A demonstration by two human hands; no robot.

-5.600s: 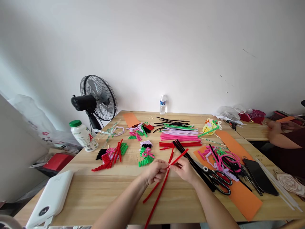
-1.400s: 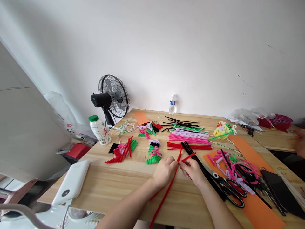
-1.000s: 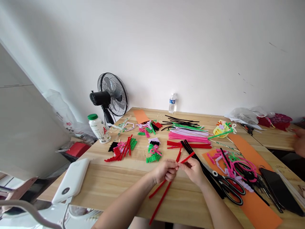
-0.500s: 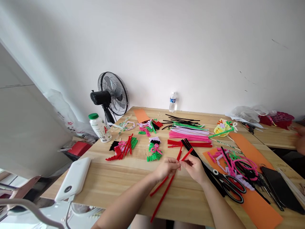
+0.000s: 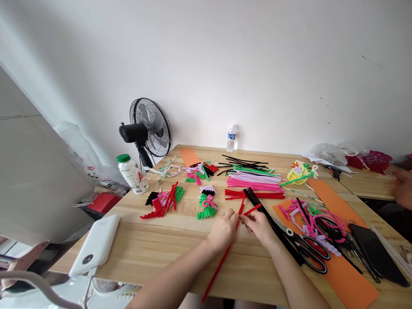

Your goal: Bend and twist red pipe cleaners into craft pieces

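Red pipe cleaners (image 5: 219, 271) cross between my hands above the wooden table. My left hand (image 5: 224, 230) is closed, its fingers pinching them near the crossing. Beside it, my right hand (image 5: 259, 226) pinches the shorter red end that points up and right. One long red length slants down toward the table's front edge. Just beyond my fingers lies a bundle of red pipe cleaners (image 5: 257, 195), with pink pipe cleaners (image 5: 254, 185) behind it. Black pipe cleaners (image 5: 273, 225) run under or beside my right hand. How the red pieces are joined is hidden by my fingertips.
Scissors (image 5: 310, 249), orange paper (image 5: 350, 279) and a phone (image 5: 378, 253) lie on the right. Coiled pipe-cleaner pieces (image 5: 207, 201) are at middle left. A white bottle (image 5: 131, 174), power bank (image 5: 95, 244) and fan (image 5: 151, 126) stand leftward. Another person's hand (image 5: 404, 189) shows at far right.
My left hand has turned, its back now more toward me. The shorter red tail that hung below it no longer shows. My right hand stays pinched close by.
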